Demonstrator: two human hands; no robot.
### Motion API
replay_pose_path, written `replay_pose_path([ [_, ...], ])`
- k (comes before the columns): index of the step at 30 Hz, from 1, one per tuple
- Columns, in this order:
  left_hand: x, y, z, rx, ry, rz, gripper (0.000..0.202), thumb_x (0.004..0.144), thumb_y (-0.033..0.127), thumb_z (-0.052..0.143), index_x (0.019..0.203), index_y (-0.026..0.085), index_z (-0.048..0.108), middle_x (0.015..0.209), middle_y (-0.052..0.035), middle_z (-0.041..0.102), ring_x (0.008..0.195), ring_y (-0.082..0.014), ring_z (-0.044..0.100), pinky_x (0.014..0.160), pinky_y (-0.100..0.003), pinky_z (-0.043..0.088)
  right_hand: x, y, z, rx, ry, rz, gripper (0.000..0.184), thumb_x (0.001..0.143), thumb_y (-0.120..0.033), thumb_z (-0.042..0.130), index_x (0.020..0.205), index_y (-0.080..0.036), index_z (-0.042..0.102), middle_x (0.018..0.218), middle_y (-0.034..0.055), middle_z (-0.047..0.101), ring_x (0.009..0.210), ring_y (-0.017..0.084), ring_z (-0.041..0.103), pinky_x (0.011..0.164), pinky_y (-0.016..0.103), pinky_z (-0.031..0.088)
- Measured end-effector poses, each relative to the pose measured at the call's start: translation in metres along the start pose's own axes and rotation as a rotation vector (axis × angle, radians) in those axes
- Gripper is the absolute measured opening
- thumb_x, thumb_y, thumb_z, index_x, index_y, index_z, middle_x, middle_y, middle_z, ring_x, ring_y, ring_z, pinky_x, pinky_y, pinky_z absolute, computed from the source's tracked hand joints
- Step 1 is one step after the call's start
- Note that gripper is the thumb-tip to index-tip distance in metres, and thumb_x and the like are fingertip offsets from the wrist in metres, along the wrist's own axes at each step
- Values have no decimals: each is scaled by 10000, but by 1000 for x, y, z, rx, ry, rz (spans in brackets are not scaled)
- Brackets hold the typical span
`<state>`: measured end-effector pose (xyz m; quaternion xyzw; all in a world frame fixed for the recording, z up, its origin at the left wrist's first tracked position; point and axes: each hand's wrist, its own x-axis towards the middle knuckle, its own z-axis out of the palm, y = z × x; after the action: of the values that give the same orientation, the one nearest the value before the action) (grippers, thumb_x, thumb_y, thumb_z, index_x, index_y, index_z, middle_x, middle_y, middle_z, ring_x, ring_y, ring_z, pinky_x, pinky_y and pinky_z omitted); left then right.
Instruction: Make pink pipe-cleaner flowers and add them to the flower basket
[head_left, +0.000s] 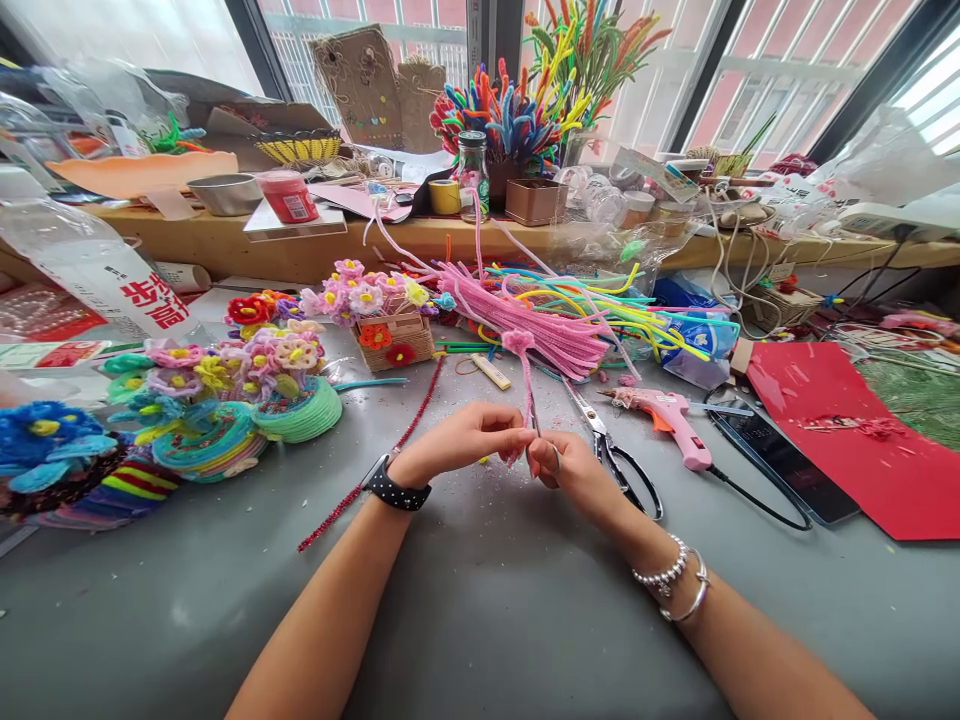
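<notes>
A pink pipe-cleaner flower (pixel 517 342) stands upright above my hands, its fuzzy stem running down to the fingertips. My left hand (pixel 476 437) pinches the lower stem between thumb and fingers. Close against it on the right, my right hand (pixel 568 468) is closed around a thin metal tool (pixel 535 418), whose narrow dark tip shows beside the stem. Fingers hide most of that tool, so its kind is unclear. Large scissors (pixel 600 430) with black handles lie just beyond my right hand. A dark red tinsel stem (pixel 330 518) passes under my left wrist.
Behind my hands lies a bundle of pink pipe cleaners (pixel 517 315). To the right are a pink glue gun (pixel 679 425), a phone (pixel 787 460) and red card (pixel 862 440). Pipe-cleaner flower pots (pixel 296 410) and a water bottle (pixel 97 260) stand left.
</notes>
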<state>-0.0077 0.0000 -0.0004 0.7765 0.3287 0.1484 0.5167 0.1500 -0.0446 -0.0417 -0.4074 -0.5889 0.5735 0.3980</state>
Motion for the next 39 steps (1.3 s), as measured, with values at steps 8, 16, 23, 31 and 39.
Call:
replay_pose_path([
  [8,0,-1,0,-1,-45,23,364,769,457,439,632,126,502,586,24,464,541,-69,388,498,-193,298,0,7,1,89,-11,-1,591,643,-723,379,556,-146,473,457,-72,236,414,48,189,411,216,143],
  [16,0,1,0,8,-17,8,364,771,455,440,620,128,495,577,27,470,533,-65,380,485,-188,286,0,3,2,32,48,0,547,640,-679,454,518,-146,466,449,-63,272,413,47,204,409,215,148],
  [23,1,-1,2,-11,-70,18,369,778,460,424,642,128,509,601,21,483,563,-74,410,525,-196,314,-1,-1,2,43,65,-1,574,616,-711,438,518,-146,469,442,-69,243,415,50,202,412,214,151],
  [31,0,-1,1,6,-106,30,364,783,448,420,663,125,537,608,16,493,576,-81,425,545,-201,321,0,-1,0,39,39,21,607,606,-752,377,528,-155,458,445,-72,224,411,52,178,403,217,132],
  [39,-1,3,1,55,-86,22,392,781,468,404,642,125,533,595,16,480,561,-79,400,528,-198,311,0,-3,-9,-125,133,21,559,622,-703,442,494,-158,430,480,-46,295,452,62,226,417,215,155],
])
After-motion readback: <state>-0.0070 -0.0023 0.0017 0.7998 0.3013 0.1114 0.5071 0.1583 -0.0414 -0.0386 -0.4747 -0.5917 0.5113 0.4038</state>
